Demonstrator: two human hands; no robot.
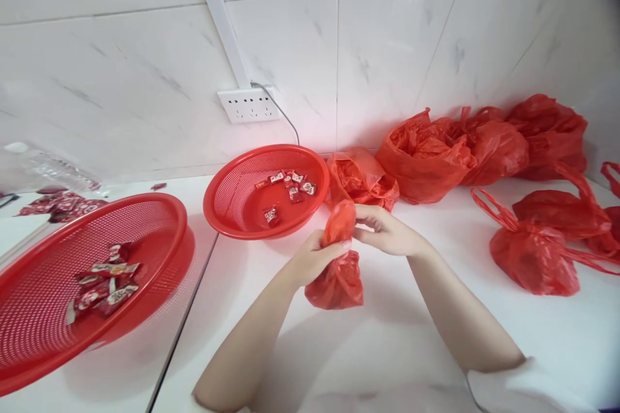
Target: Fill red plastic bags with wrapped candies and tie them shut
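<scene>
Between my hands hangs a small red plastic bag (338,281), its lower part bulging just above the white table. My left hand (316,259) is closed round the bag's gathered neck, thumb across the front. On the other side, my right hand (387,230) has its fingers curled against the upper part of the bag, pinching the plastic near the top. What the bag contains is hidden by the red plastic. Just behind my hands is an open red plastic bag (362,179) with crumpled plastic inside.
A red mesh basket (227,222) with several wrapped candies (294,193) stands behind left. Another red basket (29,284), nearer left, holds more wrapped sweets (109,284). Full red bags (421,161) line the wall; tied bags (530,261) lie right. A power socket (248,105) is on the wall.
</scene>
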